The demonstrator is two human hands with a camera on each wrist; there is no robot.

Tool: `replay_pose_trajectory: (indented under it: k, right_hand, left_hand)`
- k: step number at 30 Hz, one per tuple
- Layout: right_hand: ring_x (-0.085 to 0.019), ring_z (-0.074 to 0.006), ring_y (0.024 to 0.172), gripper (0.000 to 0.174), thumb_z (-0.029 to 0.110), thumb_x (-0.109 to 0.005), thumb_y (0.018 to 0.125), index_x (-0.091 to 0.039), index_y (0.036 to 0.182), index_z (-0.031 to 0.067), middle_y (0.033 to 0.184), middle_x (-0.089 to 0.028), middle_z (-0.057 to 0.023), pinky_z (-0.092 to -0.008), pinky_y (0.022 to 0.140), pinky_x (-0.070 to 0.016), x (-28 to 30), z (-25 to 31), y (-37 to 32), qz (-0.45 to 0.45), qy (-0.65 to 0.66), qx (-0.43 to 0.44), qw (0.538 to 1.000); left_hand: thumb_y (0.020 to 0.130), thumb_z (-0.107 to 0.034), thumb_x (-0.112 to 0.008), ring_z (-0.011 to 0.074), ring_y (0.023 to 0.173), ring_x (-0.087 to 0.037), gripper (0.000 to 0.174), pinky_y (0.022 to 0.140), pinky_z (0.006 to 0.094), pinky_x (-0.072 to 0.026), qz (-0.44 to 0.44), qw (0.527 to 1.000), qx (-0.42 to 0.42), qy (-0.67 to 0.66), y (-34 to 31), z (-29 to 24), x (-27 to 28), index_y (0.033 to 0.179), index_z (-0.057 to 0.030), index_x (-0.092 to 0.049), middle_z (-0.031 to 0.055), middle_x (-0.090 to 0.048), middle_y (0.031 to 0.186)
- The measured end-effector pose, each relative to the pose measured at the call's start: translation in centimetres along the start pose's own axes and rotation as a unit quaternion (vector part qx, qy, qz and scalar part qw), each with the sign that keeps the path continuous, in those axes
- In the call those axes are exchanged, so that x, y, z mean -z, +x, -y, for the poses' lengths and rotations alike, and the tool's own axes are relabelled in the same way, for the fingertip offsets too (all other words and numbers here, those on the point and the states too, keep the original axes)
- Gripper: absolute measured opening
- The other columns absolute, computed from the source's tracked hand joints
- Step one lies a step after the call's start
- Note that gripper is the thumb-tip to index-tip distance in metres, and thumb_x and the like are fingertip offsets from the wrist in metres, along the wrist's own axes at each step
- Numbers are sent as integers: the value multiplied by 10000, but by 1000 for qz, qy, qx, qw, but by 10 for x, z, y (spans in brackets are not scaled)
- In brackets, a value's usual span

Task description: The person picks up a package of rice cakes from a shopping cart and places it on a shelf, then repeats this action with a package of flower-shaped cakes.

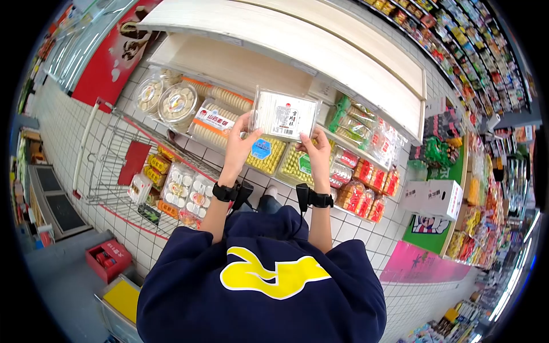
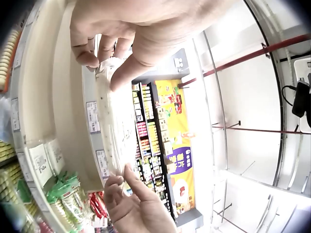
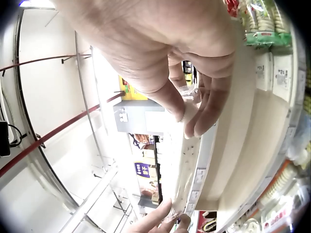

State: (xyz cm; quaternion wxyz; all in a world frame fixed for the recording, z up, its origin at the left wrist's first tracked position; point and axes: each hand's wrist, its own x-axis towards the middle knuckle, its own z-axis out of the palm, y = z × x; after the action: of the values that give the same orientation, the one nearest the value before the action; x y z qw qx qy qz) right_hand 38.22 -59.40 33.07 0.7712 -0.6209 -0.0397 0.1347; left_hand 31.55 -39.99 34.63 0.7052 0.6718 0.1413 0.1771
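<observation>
Both hands — left hand (image 1: 240,144), right hand (image 1: 316,151) — pinch a flat, clear packet (image 1: 284,116), white-labelled, pale sticks inside.

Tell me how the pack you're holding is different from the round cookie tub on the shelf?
The held pack is flat and rectangular; the round tub is circular. The held pack has a white label; the round tub has an orange one in the middle. The held pack is pinched between the left hand and right hand; the round tub lies on the shelf. Both are clear plastic.
</observation>
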Motion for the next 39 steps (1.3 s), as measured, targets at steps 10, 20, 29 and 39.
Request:
replay_pose_trajectory:
  k: [10,20,29,39]
  right_hand:
    - [-632,-119,625,280,173,-642,874,-562,1069,-12,865,-591,-59,-221,487,-435,87,-63,37,-102,-83,-24,991]
    - [-652,-181,705,406,88,-587,889,-479,1220,-120,941,-603,-153,-273,592,-498,148,-150,122,-143,-182,-46,972]
    - [-657,-204,727,338,94,-544,923,-508,1211,-80,995,-591,-154,-321,613,-517,142,-195,153,-274,-168,-20,947]
    - [-641,-214,887,424,-48,-434,904,-392,1325,-83,1150,-554,-199,-308,753,-512,131,-207,155,-281,-184,24,942]
  left_hand:
    - [799,-84,-672,131,836,-532,453,738,274,-445,127,984,36,121,56,92,-60,1204,8,-490,94,-594,1023]
    - [851,-180,-630,127,879,-533,545,749,268,-453,197,963,179,51,117,175,-109,1314,30,-432,96,-583,1126]
    - [871,-205,-581,192,945,-548,529,817,275,-439,150,961,230,31,140,246,-136,1336,-6,-427,116,-532,1152]
    - [913,-199,-551,189,1140,-482,615,979,315,-390,118,967,225,-19,148,274,-155,1441,-48,-275,162,-409,1348]
